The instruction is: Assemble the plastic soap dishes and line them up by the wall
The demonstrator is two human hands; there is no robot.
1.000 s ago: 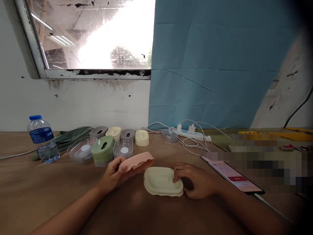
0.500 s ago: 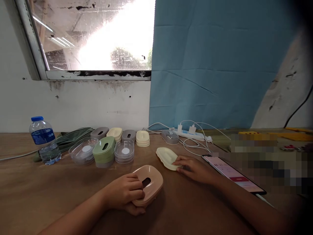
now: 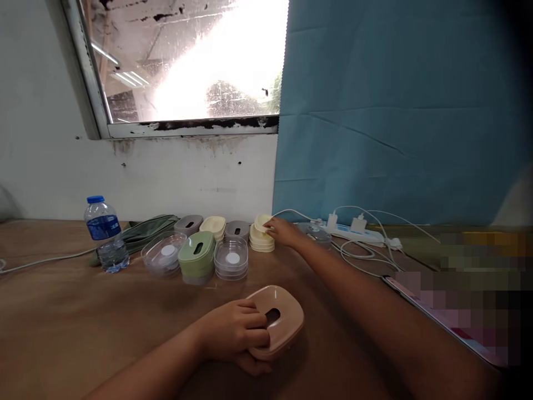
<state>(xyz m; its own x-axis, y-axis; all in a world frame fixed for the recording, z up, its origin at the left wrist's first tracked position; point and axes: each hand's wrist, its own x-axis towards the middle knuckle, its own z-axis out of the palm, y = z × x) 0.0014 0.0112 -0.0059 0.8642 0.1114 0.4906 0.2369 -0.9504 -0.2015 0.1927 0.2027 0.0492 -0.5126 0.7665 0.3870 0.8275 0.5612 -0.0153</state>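
My left hand [image 3: 241, 332] is closed round the near left side of a peach plastic box [image 3: 284, 318] with a dark oval slot in its lid. The box is slightly tilted, low over the table or on it. Reaching far forward, my right hand [image 3: 283, 231] pinches a shallow cream dish [image 3: 262, 220]. That dish is tilted against the top of a stack of cream pieces [image 3: 262, 242]. Whether it rests fully on the stack, I cannot tell.
Left of the stack are grey slotted boxes [image 3: 237, 228], a green slotted box [image 3: 197, 255], clear trays [image 3: 231, 266] and a water bottle [image 3: 106, 236]. A grey box [image 3: 317, 234], power strip [image 3: 366, 236], cables and a phone [image 3: 441, 319] lie to the right.
My right hand has carried the cream dish from the table's middle forward and left to the cream stack. My left hand keeps its hold on the peach box. The view has turned slightly left.
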